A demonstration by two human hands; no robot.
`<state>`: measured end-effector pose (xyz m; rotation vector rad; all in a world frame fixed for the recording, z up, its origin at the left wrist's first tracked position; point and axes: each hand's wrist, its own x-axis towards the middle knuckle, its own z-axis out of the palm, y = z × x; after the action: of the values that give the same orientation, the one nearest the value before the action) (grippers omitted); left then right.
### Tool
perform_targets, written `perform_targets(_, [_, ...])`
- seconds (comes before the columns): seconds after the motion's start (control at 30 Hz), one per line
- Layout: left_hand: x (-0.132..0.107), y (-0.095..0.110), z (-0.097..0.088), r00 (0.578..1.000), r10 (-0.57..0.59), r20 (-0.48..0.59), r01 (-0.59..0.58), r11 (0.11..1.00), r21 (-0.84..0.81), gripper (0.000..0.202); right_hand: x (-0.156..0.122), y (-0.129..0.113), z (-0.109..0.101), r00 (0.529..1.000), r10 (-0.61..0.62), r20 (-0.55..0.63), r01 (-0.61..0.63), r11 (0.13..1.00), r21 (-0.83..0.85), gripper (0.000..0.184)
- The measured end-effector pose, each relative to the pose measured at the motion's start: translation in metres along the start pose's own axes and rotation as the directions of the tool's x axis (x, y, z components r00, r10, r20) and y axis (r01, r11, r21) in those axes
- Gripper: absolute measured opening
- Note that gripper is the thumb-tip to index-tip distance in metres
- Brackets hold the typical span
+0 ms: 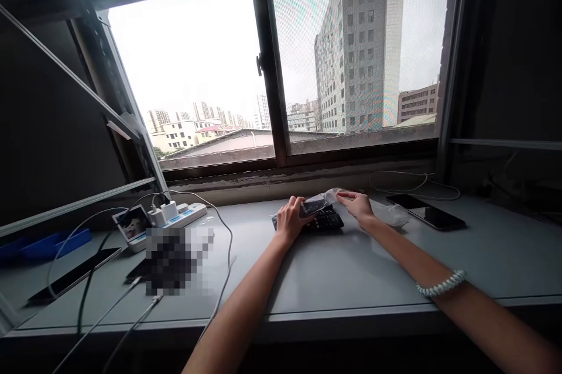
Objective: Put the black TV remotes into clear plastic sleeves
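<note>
My left hand (290, 219) is closed around a dark remote control (312, 205) that sits partly inside a clear plastic bag (330, 196). At the bag's right end, the thumb and fingers of my right hand (357, 207) pinch the film. Below the held one, black remote controls with small buttons (328, 222) lie on the table, partly covered by my left hand; how many there are I cannot tell. Just right of my right hand rests a crumpled clear plastic bag (397, 217), its near side hidden by the wrist.
A black phone (428, 212) lies at the right, near a loose white cable (421, 178). To the left stand a white power strip (184, 217) with plugs, a propped phone (132, 225), a dark tablet (76, 274) and blue trays (57, 244). Cables cross the table's front edge.
</note>
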<state>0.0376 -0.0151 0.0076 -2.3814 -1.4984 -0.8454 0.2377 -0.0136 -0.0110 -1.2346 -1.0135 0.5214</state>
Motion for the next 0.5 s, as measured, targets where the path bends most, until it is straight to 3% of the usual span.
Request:
perform_targets(0.1, [0.000, 0.000, 0.000, 1.000, 0.008, -0.004, -0.008, 1.000, -0.007, 0.041, -0.002, -0.005, 0.000, 1.000, 0.024, 0.014, -0.024, 1.000, -0.012, 0.032])
perform_targets(0.5, [-0.001, 0.000, -0.001, 0.999, 0.026, -0.030, -0.026, 0.999, -0.023, 0.040, -0.010, -0.020, -0.005, 0.996, -0.072, -0.055, 0.052, 0.953, -0.300, 0.023])
